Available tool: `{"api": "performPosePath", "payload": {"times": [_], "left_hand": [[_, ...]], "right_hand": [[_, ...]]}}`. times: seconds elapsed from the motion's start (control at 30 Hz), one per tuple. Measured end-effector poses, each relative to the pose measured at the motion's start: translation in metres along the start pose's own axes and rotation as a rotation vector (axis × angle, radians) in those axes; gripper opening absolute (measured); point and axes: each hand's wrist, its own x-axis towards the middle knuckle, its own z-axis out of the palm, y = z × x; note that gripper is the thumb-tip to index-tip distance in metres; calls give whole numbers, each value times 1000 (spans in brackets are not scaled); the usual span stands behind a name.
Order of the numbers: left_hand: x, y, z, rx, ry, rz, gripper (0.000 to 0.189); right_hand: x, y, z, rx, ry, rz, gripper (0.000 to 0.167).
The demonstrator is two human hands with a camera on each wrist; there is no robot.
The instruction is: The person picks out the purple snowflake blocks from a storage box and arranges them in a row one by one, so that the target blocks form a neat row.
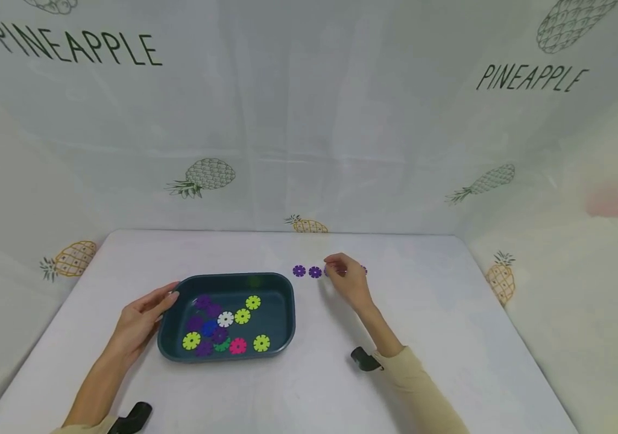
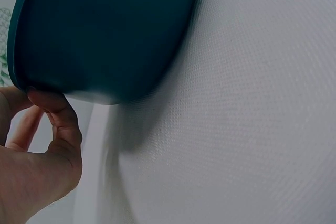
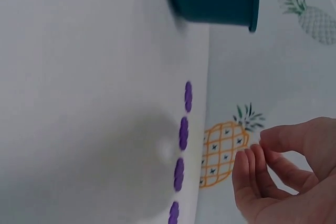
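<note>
My left hand (image 1: 134,325) grips the left rim of a dark teal tray (image 1: 226,360), thumb on top. In the left wrist view its thumb and fingers pinch the tray's edge (image 2: 17,35). Inside the tray lie flower-shaped plastic discs: several purple and yellow ones, plus a white disc (image 1: 225,319), a pink disc (image 1: 238,345), a blue one and a green one. Right of the tray, purple discs (image 1: 299,270) form a row on the table. My right hand (image 1: 349,282) hovers over this row, partly hiding it. Its fingers are loosely bent, with nothing visible between them (image 3: 286,174).
A white-covered table (image 1: 319,392) carries the tray and discs. Behind it hangs a pale curtain (image 1: 341,120) printed with pineapples, close to the back edge beyond the row. Each wrist wears a black camera (image 1: 365,358).
</note>
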Motion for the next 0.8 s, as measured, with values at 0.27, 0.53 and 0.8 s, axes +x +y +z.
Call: {"api": "performPosePath", "payload": {"times": [0.27, 0.53, 0.8], "left_hand": [[1, 0, -1, -27, -4, 8, 58], [3, -2, -1, -29, -3, -9, 59], [3, -2, -1, -46, -2, -20, 56]], "right_hand": [[-3, -22, 18, 43, -37, -32, 14], [-6, -43, 41, 83, -92, -100, 14], [-12, -60, 66, 100, -166, -162, 14]]}}
